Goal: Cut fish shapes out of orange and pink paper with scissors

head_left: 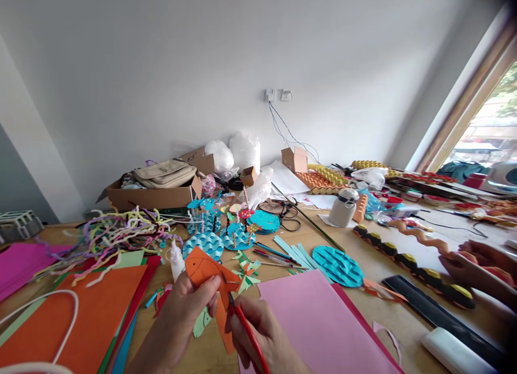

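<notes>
My left hand (181, 309) pinches an orange paper (202, 267) with a fish outline drawn on it, thumb on top. A strip of the orange paper hangs down between my hands. My right hand (262, 328) is closed around red-handled scissors (251, 335), whose dark blades meet the paper's lower right edge. A pale green paper fish (202, 323) shows just under my left hand. Behind the orange paper lie several cut green and orange paper pieces (248, 271). A white glue bottle (176, 260) stands beside the paper on the left.
Orange sheets (76, 314) lie left, pink paper (313, 314) right. Pipe cleaners (125, 228) are heaped at back left, near blue sea-themed crafts (202, 246). A blue corrugated disc (338, 264) and a white flask (343, 208) stand right of centre. Another person's hands (464, 263) hold egg-carton strips.
</notes>
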Motion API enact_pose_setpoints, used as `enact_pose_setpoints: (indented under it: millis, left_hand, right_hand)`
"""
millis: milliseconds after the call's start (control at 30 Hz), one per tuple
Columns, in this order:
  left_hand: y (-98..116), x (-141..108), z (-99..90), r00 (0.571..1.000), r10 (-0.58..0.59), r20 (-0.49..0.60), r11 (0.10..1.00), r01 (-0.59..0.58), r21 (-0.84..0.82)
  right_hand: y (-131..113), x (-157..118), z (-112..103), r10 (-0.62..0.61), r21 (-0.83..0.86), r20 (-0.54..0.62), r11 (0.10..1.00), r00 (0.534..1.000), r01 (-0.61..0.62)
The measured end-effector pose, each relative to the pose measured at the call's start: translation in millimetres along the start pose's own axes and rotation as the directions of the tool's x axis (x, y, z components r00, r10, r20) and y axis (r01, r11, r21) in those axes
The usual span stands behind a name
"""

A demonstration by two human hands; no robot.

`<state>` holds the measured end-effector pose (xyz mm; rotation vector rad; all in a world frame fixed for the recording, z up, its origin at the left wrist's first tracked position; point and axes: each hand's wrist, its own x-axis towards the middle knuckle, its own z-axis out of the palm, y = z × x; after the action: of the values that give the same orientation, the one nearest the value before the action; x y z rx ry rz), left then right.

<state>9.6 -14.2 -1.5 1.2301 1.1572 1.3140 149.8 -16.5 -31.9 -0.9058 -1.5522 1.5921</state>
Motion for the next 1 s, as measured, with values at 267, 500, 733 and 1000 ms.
enact_pose_setpoints:
  millis: [267, 500, 733, 1000]
  left_hand:
    - [0.5, 0.0, -0.8, 1.0, -0.011, 0.007, 1.0, 0.011, -0.025]
    - [-1.6, 0.9, -1.9, 1.0, -0.004, 0.013, 0.999, 0.005, -0.038]
    - [-4.6, 3.3, -7.1, 0.999, -0.018, -0.042, 0.996, 0.022, 0.086]
    - [-2.1, 3.7, -5.2, 0.999, -0.02, -0.045, 0.997, 0.023, 0.072]
  right_hand:
    - [2.2, 0.4, -2.0, -0.026, -0.008, 0.011, 1.0, 1.0, 0.026]
    - [0.7, -0.5, -3.4, -0.034, -0.035, -0.001, 0.999, 0.999, 0.034]
    - [-0.5, -2.0, -4.2, -0.033, -0.068, -0.026, 0.997, 0.999, 0.031]
    - [0.0, -0.9, -4.2, -0.054, -0.042, 0.022, 0.998, 0.998, 0.055]
